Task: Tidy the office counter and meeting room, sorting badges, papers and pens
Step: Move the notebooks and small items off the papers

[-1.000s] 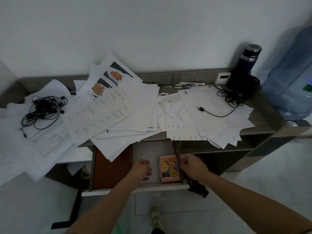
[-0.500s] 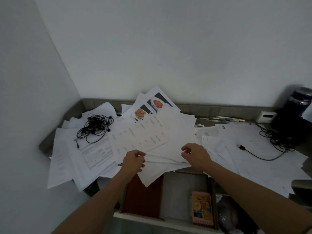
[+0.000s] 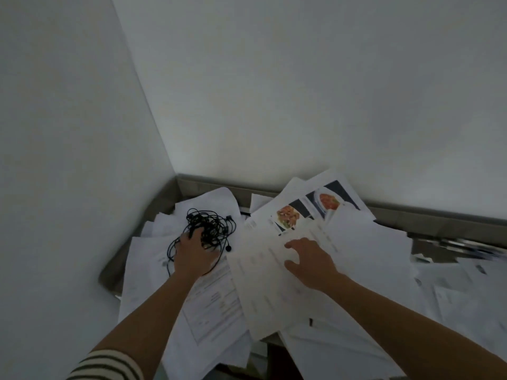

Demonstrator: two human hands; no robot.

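Left hand (image 3: 193, 253) now on corner cables (image 3: 212, 226)

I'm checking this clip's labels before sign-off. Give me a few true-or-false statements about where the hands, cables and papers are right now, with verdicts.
1. The left hand is on the cable tangle. True.
2. The right hand holds a pen. False: it rests with fingers spread on the loose papers.
3. The cable tangle lies on top of papers. True.
4. The sheet with food photos lies nearest the person. False: it lies at the back, by the wall.
5. The left sleeve is plain white. False: it is striped.
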